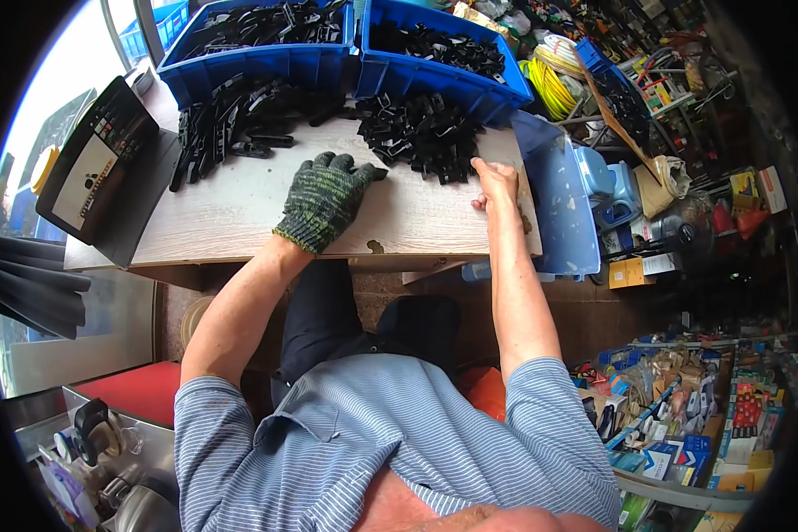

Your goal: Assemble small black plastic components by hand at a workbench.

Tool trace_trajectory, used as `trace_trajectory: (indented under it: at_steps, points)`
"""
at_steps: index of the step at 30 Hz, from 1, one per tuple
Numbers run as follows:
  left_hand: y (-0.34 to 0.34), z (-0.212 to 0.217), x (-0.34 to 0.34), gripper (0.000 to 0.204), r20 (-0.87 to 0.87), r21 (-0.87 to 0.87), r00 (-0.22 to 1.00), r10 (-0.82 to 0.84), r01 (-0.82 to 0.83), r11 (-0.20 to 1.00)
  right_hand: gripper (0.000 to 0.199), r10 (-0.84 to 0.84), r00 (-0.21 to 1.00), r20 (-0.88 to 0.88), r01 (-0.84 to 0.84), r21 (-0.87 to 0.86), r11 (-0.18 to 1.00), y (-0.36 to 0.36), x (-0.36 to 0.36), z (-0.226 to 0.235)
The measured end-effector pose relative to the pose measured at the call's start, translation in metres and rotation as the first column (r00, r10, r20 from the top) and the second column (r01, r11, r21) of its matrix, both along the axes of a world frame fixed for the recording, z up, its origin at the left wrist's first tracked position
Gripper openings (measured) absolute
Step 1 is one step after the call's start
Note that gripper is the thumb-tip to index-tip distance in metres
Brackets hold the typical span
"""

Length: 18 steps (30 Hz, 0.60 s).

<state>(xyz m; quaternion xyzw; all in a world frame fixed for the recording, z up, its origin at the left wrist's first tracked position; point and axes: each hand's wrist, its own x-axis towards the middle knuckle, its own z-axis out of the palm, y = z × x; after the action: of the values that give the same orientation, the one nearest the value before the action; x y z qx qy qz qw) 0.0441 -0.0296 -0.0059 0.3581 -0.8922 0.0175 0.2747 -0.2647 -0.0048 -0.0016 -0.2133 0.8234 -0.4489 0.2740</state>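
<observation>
On the wood-grain table, my left hand [328,199] wears a green and black knitted glove. Its fingers curl down under the palm, and whatever they hold is hidden. Just beyond it lies a loose pile of long black plastic pieces [239,120]. My right hand [498,184] is bare, at the near right edge of a second pile of smaller black plastic parts [426,137]. Its fingers are curled in and its thumb points toward that pile. I cannot make out anything between them.
Two blue bins [257,66] [448,66] full of black parts stand along the table's far edge. A tablet-like screen in a dark case [97,168] leans at the left. A translucent blue plastic tub [559,204] adjoins the right edge. Cluttered shelves [683,399] fill the right side.
</observation>
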Motion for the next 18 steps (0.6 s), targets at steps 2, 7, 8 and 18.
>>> trace_trajectory:
  at_steps: [2, 7, 8, 18]
  points:
    - [0.008, 0.001, -0.004, 0.038, 0.019, 0.049, 0.997, -0.076, 0.075, 0.996, 0.028, 0.015, 0.999, -0.049, -0.015, -0.017, 1.000, 0.002, 0.002, -0.003]
    - [0.011, -0.001, -0.009, 0.035, -0.001, 0.089, 0.990, -0.143, 0.143, 0.986, 0.022, 0.058, 0.969, -0.239, -0.071, -0.049, 0.996, 0.008, 0.007, -0.004]
    - [0.010, -0.002, -0.009, 0.034, 0.009, 0.110, 0.988, -0.154, 0.152, 0.982, 0.023, 0.061, 0.964, -0.258, -0.075, -0.045, 0.996, 0.009, 0.008, -0.003]
    - [0.004, 0.004, -0.013, 0.027, -0.054, 0.103, 0.998, 0.027, -0.021, 0.994, 0.034, 0.035, 0.999, -0.034, -0.042, -0.242, 0.969, 0.022, -0.001, -0.010]
